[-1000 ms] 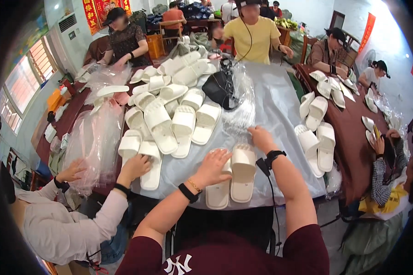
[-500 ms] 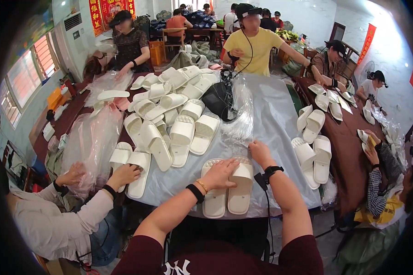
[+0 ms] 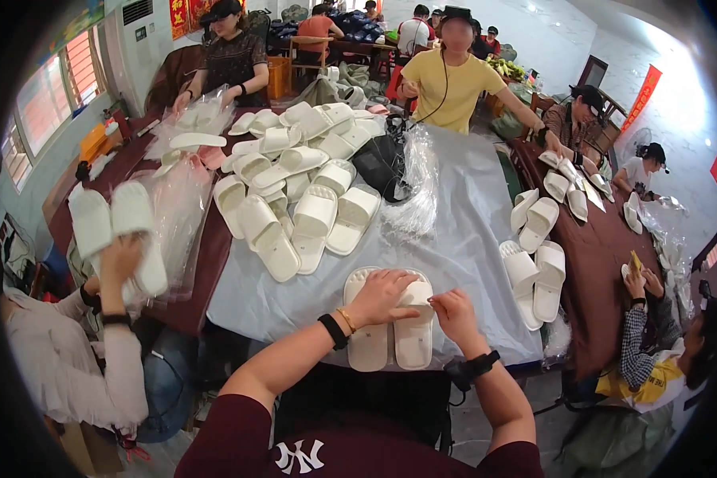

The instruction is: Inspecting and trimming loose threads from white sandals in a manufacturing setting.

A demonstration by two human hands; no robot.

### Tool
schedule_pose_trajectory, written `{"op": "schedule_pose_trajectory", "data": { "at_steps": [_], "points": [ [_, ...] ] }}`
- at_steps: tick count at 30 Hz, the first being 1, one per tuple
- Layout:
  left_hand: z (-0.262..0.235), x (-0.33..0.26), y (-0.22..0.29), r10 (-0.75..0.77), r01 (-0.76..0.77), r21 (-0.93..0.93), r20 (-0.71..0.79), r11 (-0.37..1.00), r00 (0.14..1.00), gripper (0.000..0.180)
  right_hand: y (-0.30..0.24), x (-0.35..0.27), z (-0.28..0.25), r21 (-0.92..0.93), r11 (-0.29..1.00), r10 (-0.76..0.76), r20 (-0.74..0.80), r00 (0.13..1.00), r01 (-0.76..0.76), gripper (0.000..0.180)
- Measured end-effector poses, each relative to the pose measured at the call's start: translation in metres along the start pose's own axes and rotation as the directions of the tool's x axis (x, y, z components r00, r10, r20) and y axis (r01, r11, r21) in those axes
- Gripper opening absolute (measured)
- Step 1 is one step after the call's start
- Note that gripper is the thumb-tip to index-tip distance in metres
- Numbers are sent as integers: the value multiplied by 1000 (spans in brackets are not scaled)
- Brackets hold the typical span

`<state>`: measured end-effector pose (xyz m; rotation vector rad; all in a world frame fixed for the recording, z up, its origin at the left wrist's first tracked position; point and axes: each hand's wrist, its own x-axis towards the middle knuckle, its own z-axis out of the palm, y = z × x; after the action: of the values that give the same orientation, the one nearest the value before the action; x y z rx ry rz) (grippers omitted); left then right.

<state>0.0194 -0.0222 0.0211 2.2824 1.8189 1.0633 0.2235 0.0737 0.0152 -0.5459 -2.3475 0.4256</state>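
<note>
A pair of white slippers (image 3: 390, 342) lies side by side, soles down, at the near edge of the table's grey cover (image 3: 462, 239). My left hand (image 3: 382, 296) lies flat across both slippers, fingers spread over their straps. My right hand (image 3: 454, 312) touches the right slipper's outer edge with curled fingers. Beyond them a heap of white slippers (image 3: 295, 183) spreads over the table's middle and left.
A person at the left lifts a pair of white slippers (image 3: 115, 231) beside clear plastic bags (image 3: 179, 207). A black bag (image 3: 382, 163) and crumpled plastic (image 3: 418, 199) sit mid-table. More slippers (image 3: 534, 271) lie at the right. Several people stand or sit around the tables.
My hands and the pair have drawn nearer to the table's front edge. The person at the left has raised a pair of slippers off the table.
</note>
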Motion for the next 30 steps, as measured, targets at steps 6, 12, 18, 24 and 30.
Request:
{"op": "schedule_pose_trajectory", "data": {
  "at_steps": [6,12,18,24,30],
  "points": [
    [-8,-13,40,-69,79,-470,37,879,997,25,-33,-11,-1,-37,999,-18,90,996,22,8],
    [-1,-37,39,-114,59,-380,-123,923,986,14,-59,-10,5,12,999,-52,81,995,51,15],
    [-40,-59,31,-305,270,-552,31,789,952,11,-59,-19,3,29,1000,-12,86,996,10,8],
    [-67,-91,12,-538,528,-619,193,582,820,18,-68,-40,-12,-14,997,80,122,989,-79,1],
    [-65,-102,-14,-630,541,-622,98,566,771,19,-87,-67,-11,-66,945,327,167,930,-321,5]
  ]
}}
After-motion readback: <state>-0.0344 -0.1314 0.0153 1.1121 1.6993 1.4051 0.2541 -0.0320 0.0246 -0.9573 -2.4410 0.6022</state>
